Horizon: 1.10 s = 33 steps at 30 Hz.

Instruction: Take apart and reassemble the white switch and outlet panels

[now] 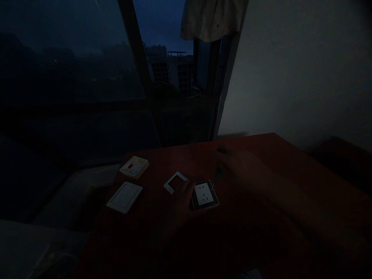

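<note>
The light is very dim. My left hand (183, 197) is closed around the left side of a wall socket (204, 193), which lies on the table with its white slotted face up and a dark border showing. A screwdriver (218, 172) with a green handle leans over the socket, its shaft reaching down to the right border. At the upper end of that handle, my right hand (228, 157) has its fingers curled round it, mostly lost in shadow. Beside my left fingers lies a white square frame (176, 181), partly covered by them.
Toward the left of the reddish table (250, 147) lie a white switch panel (124, 197) and a thicker cream box (134, 167). Behind the table are a dark window (186, 124) and a hanging curtain (213, 21). A pale wall (290, 73) rises at the right.
</note>
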Each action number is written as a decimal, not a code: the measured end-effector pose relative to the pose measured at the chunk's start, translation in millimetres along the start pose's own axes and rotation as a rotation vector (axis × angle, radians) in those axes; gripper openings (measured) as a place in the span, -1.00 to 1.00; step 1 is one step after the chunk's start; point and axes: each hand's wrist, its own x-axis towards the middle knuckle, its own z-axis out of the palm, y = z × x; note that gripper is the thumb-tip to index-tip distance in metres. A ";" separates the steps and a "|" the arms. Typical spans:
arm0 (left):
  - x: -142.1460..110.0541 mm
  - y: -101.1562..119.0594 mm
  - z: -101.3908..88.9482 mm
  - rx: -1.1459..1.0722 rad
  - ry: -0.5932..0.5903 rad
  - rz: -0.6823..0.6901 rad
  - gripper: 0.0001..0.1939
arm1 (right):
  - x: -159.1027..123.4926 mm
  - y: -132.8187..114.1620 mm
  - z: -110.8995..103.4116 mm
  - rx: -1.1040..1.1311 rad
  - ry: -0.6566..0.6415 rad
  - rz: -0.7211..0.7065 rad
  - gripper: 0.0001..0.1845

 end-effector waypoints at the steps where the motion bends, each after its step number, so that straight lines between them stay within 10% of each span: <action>1: -0.1 0.3 -0.4 -0.003 0.002 -0.001 -0.08 | -0.6 0.3 0.5 -0.048 -0.003 -0.005 -0.68; 14: -0.4 2.2 -1.1 -0.020 0.013 0.009 -0.10 | 2.0 4.4 22.9 0.543 0.302 -0.097 -0.53; 24: -0.2 -0.5 0.8 -0.001 0.015 0.027 -0.09 | -1.0 8.9 9.3 0.121 0.190 -0.260 -0.44; 33: -0.1 0.8 0.0 -0.020 0.027 0.035 -0.09 | 2.1 2.2 17.9 0.450 0.328 -0.144 -0.58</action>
